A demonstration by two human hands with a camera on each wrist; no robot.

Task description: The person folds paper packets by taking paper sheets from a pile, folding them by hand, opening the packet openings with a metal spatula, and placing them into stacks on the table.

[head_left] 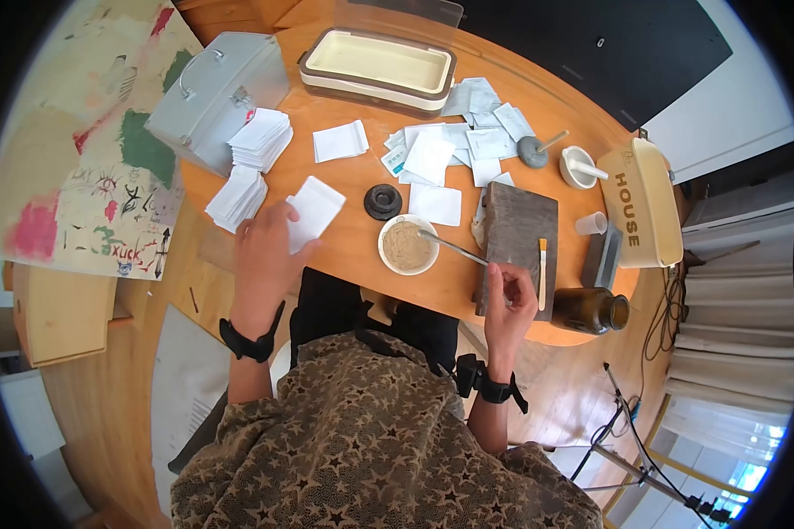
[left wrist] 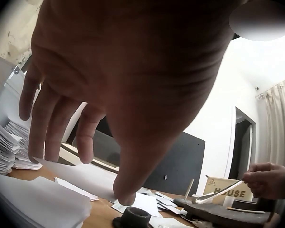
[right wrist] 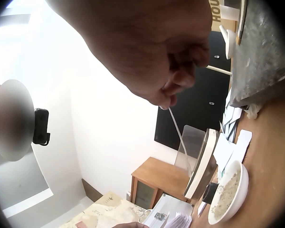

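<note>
In the head view my left hand (head_left: pixel 269 251) pinches a white paper packet (head_left: pixel 318 210) between thumb and fingers, near the table's front left. The left wrist view shows the thumb (left wrist: pixel 124 192) at the packet's near edge and the fingers along its far side. My right hand (head_left: pixel 510 304) holds the end of a long, thin metal spatula (head_left: pixel 454 248) between thumb and fingertips. Its other end reaches over a white bowl (head_left: pixel 383 256) of beige-brown powder (head_left: pixel 406 244). In the right wrist view the bowl (right wrist: pixel 242 192) stands below the hand.
Stacks of white packets (head_left: pixel 236 196) stand beside a metal box (head_left: pixel 212 97). A black ring-shaped object (head_left: pixel 383 202) sits behind the bowl. Loose packets (head_left: pixel 435 204) lie mid-table. At right are a dark slab (head_left: pixel 516 231) with a brush (head_left: pixel 543 273), a brown jar (head_left: pixel 582 310) and a mortar (head_left: pixel 575 176).
</note>
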